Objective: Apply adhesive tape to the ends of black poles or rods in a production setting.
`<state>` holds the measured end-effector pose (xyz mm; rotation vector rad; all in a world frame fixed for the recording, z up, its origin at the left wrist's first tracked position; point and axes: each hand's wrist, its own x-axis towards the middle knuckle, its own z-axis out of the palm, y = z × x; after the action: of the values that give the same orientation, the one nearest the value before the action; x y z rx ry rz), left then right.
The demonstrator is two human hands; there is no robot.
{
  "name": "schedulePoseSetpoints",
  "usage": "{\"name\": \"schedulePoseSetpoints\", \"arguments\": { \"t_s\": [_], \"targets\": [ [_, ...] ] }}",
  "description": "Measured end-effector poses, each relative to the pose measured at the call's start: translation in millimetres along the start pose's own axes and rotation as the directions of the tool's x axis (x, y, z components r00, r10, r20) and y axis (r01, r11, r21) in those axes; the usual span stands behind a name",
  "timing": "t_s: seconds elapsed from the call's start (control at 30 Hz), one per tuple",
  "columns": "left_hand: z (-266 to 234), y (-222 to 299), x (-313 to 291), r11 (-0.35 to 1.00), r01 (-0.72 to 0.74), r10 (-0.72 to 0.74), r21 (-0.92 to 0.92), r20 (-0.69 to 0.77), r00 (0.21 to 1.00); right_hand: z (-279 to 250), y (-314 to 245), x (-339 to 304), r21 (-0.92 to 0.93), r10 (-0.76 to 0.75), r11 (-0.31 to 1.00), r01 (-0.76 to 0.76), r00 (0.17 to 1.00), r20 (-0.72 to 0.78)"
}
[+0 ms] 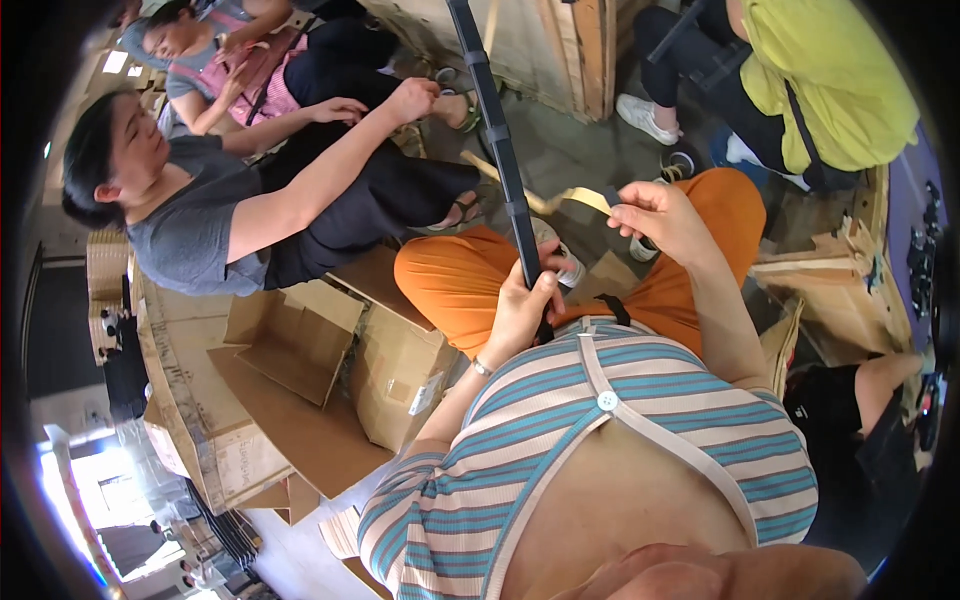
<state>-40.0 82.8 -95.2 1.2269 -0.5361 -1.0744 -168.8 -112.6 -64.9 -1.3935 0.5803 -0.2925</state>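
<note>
A long, narrow black bar point(497, 130) with several darker bands around it slants up and away from my lap. My left hand point(522, 312) is closed around its near end. To the right of it, my right hand point(655, 218) pinches the end of a thin yellowish strip point(583, 193) between thumb and fingers. A small dark piece point(612, 197) shows at those fingertips; whether it is part of the strip cannot be told. The strip curls leftward and passes behind the bar. Both hands are above my orange trouser legs point(455, 285).
Open cardboard boxes point(300, 345) stand at my left. A person in a grey shirt point(200, 190) sits close on the left, one arm reaching near the bar. Another person in a yellow-green top point(835, 80) is at far right. Wooden crates point(570, 60) stand ahead and at right point(835, 300).
</note>
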Motion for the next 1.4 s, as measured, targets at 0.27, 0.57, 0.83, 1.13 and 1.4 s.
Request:
{"name": "schedulePoseSetpoints", "arguments": {
  "t_s": [0.27, 0.57, 0.83, 1.13, 1.4],
  "targets": [
    [9, 23, 8, 0.998, 0.054, -0.056, 0.022, 0.083, 0.995, 10, 2, -3, -0.143, -0.162, 0.975, 0.168, 0.985, 0.051],
    [11, 33, 58, 0.983, -0.009, 0.010, -0.185, 0.008, 1.000, 22, 2, -6, -0.068, -0.183, 0.979, 0.193, 0.975, 0.129],
    [5, 39, 57, 0.973, 0.019, -0.028, -0.230, -0.034, 0.999, 41, -9, -1, -0.054, -0.394, 0.918, 0.394, 0.919, -0.004],
    [-12, 46, 48, 0.922, 0.113, -0.016, -0.371, 0.255, 0.967, 38, -27, 19, -0.150, -0.223, 0.959, 0.242, 0.966, 0.134],
    [-10, 54, 50, 0.945, 0.073, 0.029, -0.319, 0.306, 0.952, 65, -38, 19, -0.162, -0.175, 0.966, 0.203, 0.969, 0.177]
  ]
}}
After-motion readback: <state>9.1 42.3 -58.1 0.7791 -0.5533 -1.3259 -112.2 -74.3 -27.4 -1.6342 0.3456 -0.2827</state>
